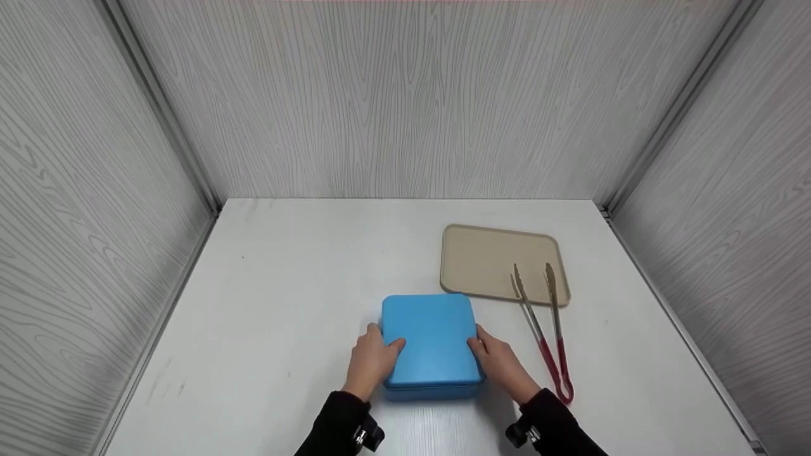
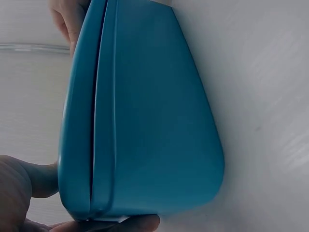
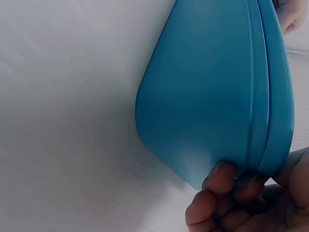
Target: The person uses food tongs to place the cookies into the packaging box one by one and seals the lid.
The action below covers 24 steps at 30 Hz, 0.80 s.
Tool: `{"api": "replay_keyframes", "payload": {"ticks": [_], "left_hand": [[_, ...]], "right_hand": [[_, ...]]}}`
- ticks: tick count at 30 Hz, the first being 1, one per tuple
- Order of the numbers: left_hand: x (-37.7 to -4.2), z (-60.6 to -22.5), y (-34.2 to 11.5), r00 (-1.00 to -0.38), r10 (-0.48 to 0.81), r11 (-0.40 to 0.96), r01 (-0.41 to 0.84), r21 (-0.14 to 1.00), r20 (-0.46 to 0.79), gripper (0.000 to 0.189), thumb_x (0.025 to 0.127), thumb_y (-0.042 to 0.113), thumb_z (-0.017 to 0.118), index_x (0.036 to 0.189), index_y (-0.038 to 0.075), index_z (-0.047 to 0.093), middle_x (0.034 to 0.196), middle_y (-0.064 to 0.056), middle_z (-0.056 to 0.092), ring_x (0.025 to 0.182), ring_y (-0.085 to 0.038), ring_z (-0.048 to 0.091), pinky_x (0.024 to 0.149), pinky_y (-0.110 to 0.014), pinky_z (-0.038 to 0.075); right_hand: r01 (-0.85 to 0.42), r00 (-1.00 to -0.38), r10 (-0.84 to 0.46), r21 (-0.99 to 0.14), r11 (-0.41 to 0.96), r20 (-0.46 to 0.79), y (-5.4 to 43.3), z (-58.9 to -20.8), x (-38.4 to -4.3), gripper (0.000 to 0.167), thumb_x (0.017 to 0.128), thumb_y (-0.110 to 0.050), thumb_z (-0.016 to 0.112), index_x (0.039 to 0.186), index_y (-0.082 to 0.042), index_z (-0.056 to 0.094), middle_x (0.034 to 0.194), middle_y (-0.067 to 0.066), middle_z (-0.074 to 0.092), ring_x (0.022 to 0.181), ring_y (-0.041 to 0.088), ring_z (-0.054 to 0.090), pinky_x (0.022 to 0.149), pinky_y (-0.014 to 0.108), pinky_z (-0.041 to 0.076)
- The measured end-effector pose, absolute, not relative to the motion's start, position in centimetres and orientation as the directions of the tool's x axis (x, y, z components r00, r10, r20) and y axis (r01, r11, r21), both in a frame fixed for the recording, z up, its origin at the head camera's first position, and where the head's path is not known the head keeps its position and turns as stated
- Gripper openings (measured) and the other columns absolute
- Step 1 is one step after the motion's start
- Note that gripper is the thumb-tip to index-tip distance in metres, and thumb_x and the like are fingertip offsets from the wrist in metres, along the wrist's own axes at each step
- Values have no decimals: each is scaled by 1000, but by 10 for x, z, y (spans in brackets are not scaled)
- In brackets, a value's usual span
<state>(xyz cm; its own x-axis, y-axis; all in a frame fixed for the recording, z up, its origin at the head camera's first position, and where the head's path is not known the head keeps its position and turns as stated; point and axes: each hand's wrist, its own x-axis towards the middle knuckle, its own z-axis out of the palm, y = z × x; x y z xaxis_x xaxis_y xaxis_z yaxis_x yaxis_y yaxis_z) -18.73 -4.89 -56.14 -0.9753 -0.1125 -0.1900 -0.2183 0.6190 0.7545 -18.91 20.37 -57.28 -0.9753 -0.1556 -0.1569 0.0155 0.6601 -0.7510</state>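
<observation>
A blue lidded box (image 1: 432, 339) stands on the white table near its front, its lid on top. In the left wrist view a thin dark seam runs between lid and body of the box (image 2: 154, 106). My left hand (image 1: 372, 360) grips the box's left side, thumb over the lid's edge and fingers along the side wall. On the opposite side my right hand (image 1: 500, 362) holds it the same way, thumb on the lid. Curled fingers of the right hand (image 3: 251, 203) press the box near the seam in the right wrist view.
Behind the box to the right lies a beige tray (image 1: 485, 263). Metal tongs with red handles (image 1: 556, 367) rest with their tips over the tray, handles toward the front, close to my right hand. Grey wood-grain panels (image 1: 405, 101) wall the table at back and both sides.
</observation>
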Motion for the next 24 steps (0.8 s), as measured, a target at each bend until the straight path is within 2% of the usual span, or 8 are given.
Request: {"api": "replay_keyframes", "payload": {"ticks": [13, 21, 24], "left_hand": [[-183, -560, -51, -972, -107, 588, -231, 776, -208, 54, 96, 25, 71, 131, -10, 52, 124, -30, 64, 110, -41, 66, 90, -51, 56], [-182, -558, -52, -968, -106, 586, -247, 772, -229, 52, 96, 24, 70, 133, -8, 52, 126, -28, 64, 110, -40, 66, 89, -50, 56], [-183, -557, -53, -966, -109, 580, -254, 774, -234, 51, 96, 23, 70, 133, -8, 51, 127, -28, 63, 111, -39, 66, 90, -49, 56]], "right_hand": [[114, -952, -183, -837, 535, -247, 207, -574, -180, 63, 112, -25, 44, 161, 4, 18, 163, 28, 27, 152, 42, 23, 124, 58, 21], [130, -951, -175, -841, 526, -256, 207, -574, -176, 63, 112, -26, 42, 162, 2, 16, 161, 30, 29, 152, 43, 22, 123, 59, 22], [112, -956, -176, -846, 522, -235, 205, -576, -176, 62, 112, -23, 43, 161, 4, 17, 155, 31, 37, 149, 43, 29, 121, 59, 26]]}}
